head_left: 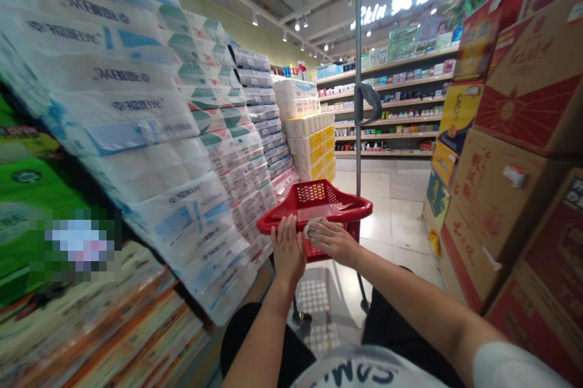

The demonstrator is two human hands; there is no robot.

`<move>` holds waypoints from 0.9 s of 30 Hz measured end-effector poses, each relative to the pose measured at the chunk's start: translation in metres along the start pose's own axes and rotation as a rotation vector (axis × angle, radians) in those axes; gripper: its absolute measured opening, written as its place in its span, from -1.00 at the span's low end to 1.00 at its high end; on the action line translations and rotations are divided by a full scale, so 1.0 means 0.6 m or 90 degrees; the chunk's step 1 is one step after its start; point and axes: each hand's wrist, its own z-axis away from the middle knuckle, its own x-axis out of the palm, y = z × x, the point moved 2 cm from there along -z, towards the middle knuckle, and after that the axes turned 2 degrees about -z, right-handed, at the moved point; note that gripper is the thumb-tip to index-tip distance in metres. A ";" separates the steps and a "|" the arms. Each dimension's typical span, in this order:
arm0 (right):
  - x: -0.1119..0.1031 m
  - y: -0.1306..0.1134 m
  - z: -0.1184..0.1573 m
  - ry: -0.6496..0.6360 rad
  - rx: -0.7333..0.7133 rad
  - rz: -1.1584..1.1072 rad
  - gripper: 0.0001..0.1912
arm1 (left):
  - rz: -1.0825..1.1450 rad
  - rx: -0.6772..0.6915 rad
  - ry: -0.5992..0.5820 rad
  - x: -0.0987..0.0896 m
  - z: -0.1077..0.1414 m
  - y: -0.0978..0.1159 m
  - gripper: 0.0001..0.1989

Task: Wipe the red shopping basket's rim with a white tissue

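Hands at the red basket's near rim: the left hand (289,249) lays its fingers over it, grip impossible to tell, while the right hand (334,243) presses a crumpled, whitish cloth (313,228) there. The red basket (337,216) is glossy plastic, flared, its walls pierced with slots, standing between film-wrapped paper packs (200,218) and cardboard cartons (494,187).
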 end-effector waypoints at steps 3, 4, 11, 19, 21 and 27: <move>-0.008 0.005 0.002 0.044 0.076 0.002 -0.66 | -0.005 0.000 -0.004 0.001 0.000 0.000 -0.54; -0.010 0.006 0.002 0.046 0.074 0.001 -0.66 | -0.005 0.000 -0.005 0.001 0.001 0.000 -0.54; -0.033 0.017 0.006 0.095 0.131 -0.005 -0.68 | -0.012 -0.002 0.003 0.004 0.001 0.000 -0.53; -0.034 0.031 -0.005 0.104 0.221 -0.037 -0.64 | -0.008 -0.003 0.008 0.005 -0.001 0.001 -0.54; -0.033 0.032 -0.016 0.072 0.256 -0.033 -0.64 | -0.006 -0.004 0.006 0.005 -0.001 0.001 -0.54; -0.033 0.060 -0.061 -0.043 0.440 -0.022 -0.69 | -0.008 -0.005 0.009 0.005 -0.001 0.003 -0.54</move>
